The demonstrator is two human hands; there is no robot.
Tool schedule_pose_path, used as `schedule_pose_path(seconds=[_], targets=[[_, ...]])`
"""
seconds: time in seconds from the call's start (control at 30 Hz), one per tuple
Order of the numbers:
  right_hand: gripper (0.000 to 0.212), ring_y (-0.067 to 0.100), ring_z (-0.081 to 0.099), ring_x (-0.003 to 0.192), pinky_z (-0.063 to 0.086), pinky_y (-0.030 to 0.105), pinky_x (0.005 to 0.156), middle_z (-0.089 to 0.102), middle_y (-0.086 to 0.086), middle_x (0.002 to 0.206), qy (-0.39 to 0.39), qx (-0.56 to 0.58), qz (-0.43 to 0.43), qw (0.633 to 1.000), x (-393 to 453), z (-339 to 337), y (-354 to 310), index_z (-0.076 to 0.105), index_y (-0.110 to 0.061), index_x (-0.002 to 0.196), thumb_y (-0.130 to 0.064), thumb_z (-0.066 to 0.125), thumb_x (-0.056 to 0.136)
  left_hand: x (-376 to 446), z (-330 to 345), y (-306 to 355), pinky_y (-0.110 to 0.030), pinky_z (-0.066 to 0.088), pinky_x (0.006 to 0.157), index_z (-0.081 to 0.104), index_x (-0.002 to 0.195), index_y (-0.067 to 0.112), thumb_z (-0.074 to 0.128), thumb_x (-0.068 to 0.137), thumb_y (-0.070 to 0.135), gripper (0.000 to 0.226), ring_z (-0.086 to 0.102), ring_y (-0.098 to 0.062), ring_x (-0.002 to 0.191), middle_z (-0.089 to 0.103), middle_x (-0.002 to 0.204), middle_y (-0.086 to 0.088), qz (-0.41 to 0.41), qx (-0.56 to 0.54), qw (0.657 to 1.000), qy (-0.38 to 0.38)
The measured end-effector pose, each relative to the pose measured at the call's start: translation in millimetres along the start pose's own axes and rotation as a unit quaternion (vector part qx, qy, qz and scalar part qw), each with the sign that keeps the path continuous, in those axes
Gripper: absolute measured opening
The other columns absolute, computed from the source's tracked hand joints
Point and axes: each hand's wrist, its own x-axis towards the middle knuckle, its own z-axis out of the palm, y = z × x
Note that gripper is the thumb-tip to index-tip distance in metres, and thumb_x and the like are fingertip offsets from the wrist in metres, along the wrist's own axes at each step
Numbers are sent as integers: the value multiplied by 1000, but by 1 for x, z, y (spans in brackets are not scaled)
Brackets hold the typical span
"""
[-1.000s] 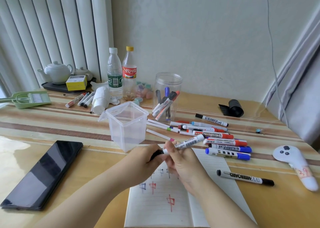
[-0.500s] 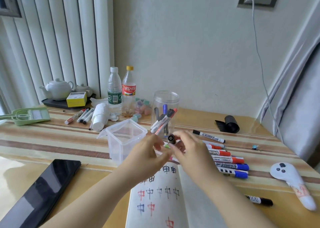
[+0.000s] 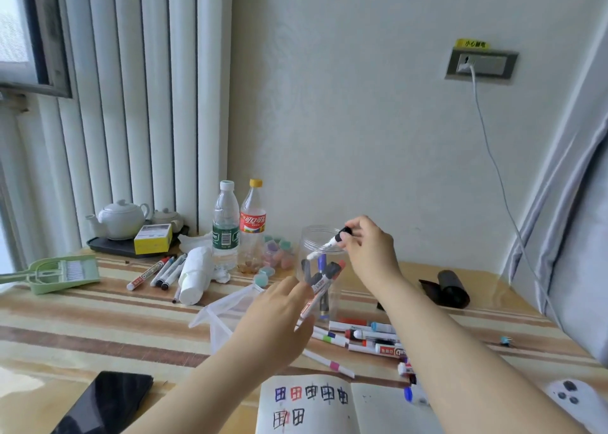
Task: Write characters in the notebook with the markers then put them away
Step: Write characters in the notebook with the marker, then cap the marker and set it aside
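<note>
The right hand (image 3: 368, 252) pinches a black-capped marker (image 3: 329, 244) by its cap end, tip angled into the mouth of the clear jar (image 3: 320, 275) near the desk's far edge. The left hand (image 3: 279, 315) hovers with fingers apart, holding nothing, beside the jar. Steady the jar, lower the marker fully, then release.

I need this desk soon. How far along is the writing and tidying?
Writing looks done: characters fill the notebook. Some markers already stand in the clear jar. The right hand holds a black-capped marker at the jar's mouth; the left hand is empty. A pile of markers remains on the table.
</note>
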Motion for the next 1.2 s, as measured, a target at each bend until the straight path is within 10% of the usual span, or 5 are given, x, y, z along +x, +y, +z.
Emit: schedule_pose_path(seconds=[0.17,0.5,0.77,0.93,1.2], targets=[[40,20,49,118,35,22,97,53,8,130,-77,-128,9,989,-7,4,6,48,-16,136,-21,49,97,0,3,-10,-20,39,85,44,122,24,45,93,32,30,46,-11,107,45,120,7,0,6,1000,26],[23,22,56,77,43,28,67,50,-5,77,-321,-281,7,905,-86,19,42,51,-23,66,-24,54,88,-31,29,4,-20,49,54,54,94,24,45,77,25,19,58,-11,71,58,86,7,87,-20,996,2],[18,23,59,91,48,35,77,58,4,102,-318,-331,8,889,-105,36,62,65,-12,94,-25,52,92,-72,62,-10,-16,45,49,49,87,27,42,77,30,13,56,-7,65,53,79,12,70,-38,994,-78],[9,16,67,65,57,37,71,67,0,66,-187,-40,122,974,-119,17,53,62,-13,77,-17,64,85,-73,63,-11,-20,45,73,52,105,23,49,91,29,16,52,-5,79,49,89,18,-42,-126,988,-78],[5,19,71,73,56,22,66,72,18,80,-166,381,279,866,-162,4,35,63,1,80,0,67,79,-71,63,-4,-25,43,70,47,112,18,42,94,38,28,55,-10,77,41,99,15,-63,-150,986,-46]])
